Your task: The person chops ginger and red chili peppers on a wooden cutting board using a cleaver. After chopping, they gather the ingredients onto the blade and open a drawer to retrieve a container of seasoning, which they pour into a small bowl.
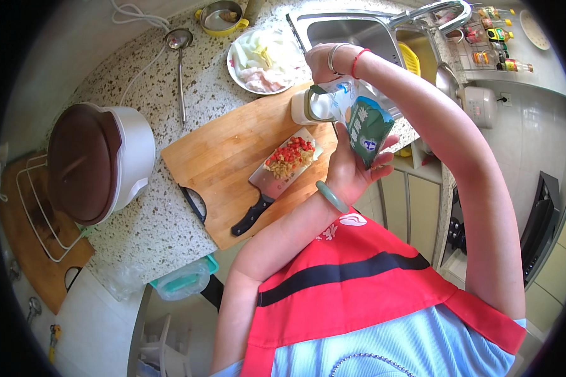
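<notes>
A green and white plastic packet (366, 129) tilts over a white canister (300, 108) at the far right corner of the wooden cutting board (217, 154). My left hand (352, 160), with a pale green bangle at its wrist, holds the packet's lower part between thumb and fingers. My right hand (324, 63) is curled at the packet's upper end, above the canister; its fingertips are mostly hidden. A cleaver (256, 209) with a black handle lies on the board, and chopped red pepper (294, 149) and minced light-brown bits (284, 168) rest on its blade.
Beyond the board stands a plate (236, 69) of pale sliced vegetables and meat. A ladle (181, 81) and a brown-lidded pot (85, 163) are on the left. The sink (308, 22) lies at the back right, near bottles on a rack (484, 44).
</notes>
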Available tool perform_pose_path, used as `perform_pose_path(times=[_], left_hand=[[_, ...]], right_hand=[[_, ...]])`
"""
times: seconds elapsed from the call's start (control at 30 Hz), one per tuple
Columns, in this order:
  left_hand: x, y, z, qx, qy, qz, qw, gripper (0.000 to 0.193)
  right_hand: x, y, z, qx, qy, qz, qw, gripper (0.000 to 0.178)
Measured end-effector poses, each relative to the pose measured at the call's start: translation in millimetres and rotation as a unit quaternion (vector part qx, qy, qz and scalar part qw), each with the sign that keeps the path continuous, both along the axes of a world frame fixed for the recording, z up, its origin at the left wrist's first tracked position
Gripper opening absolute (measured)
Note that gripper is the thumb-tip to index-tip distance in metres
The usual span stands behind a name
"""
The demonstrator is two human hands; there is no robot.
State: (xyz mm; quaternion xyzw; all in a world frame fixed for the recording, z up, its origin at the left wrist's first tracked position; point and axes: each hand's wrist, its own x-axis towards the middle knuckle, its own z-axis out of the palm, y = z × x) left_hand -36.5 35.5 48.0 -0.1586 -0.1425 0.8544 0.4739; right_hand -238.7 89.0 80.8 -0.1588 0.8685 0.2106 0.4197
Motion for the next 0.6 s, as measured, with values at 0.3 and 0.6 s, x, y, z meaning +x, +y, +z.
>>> perform_pose_path(times=[0.3,0.6], left_hand=[[1,-3,-6,-0.031,0.030,-0.004,0.999,0.077],[2,-10,0,-0.099,0.064,-0.023,0.993,0.076]], right_hand=[[1,8,8,-0.056,0.034,-0.055,0.996,0.027],[9,16,8,-0.074,0.057,-0.039,0.995,0.036]])
